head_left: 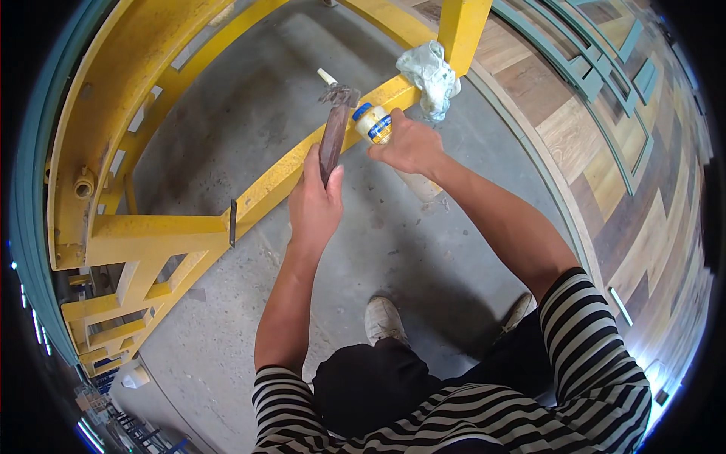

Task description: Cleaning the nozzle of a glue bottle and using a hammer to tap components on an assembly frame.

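The small jar (pixel 374 125) is in front of the yellow beam as seen from above, a little toward 12 o'clock from the middle of the view. Its label is yellow, white and blue, and its blue end points toward 11 o'clock. The right hand (pixel 414 145) is at 4 o'clock of the jar, and its fingers are grasping it at the side. At 9 o'clock of the jar, near to it, there is a long brown tool (pixel 333 140) with a rough greyish head. The left hand (pixel 314 204) has its fingers wrapped around the lower end of this tool, which stands tilted slightly toward 1 o'clock. A pale tip (pixel 327 76) shows beyond the head, at 11 o'clock; I cannot tell if it belongs to the tool.

At about 2 o'clock of the jar, a crumpled whitish cloth (pixel 429 76) is on the yellow beam (pixel 276 180), just beside the yellow post (pixel 463 34). At 5 o'clock of the jar, a pale cylinder (pixel 420 185) is partly hidden by the right forearm. Below is the grey floor (pixel 446 242), with one light shoe (pixel 385 320) at 6 o'clock of the view. At 2 o'clock, green strips (pixel 592 79) lie over wood-patterned planks (pixel 569 140).
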Motion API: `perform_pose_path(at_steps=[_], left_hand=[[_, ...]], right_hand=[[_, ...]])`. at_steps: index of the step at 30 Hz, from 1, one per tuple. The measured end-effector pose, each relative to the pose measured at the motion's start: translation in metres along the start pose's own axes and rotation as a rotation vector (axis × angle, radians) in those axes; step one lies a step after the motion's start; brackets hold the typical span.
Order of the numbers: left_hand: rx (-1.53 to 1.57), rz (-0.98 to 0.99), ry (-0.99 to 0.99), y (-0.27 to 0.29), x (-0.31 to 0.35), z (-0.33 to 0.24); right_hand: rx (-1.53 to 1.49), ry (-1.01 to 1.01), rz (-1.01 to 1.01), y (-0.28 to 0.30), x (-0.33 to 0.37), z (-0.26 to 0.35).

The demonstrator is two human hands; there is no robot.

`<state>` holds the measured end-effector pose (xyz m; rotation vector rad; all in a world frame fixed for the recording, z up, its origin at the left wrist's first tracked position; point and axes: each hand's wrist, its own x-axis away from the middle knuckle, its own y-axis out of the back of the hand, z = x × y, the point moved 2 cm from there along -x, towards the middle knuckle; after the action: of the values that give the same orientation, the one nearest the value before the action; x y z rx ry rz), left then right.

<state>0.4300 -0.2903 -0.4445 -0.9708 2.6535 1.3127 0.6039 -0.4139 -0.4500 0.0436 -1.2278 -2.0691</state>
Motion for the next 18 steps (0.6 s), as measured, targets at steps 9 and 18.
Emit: perform_pose_path(at_steps=[9,18], left_hand=[[-0.001,-0.017,-0.038,0.000,-0.009,-0.012],[-0.040,-0.103,-0.089,-0.005,-0.011,-0.018]], right_hand=[[0.029,0.001,0.014,0.004,-0.001,-0.003],[-0.122,0.011,0.108,0.004,-0.011,-0.015]])
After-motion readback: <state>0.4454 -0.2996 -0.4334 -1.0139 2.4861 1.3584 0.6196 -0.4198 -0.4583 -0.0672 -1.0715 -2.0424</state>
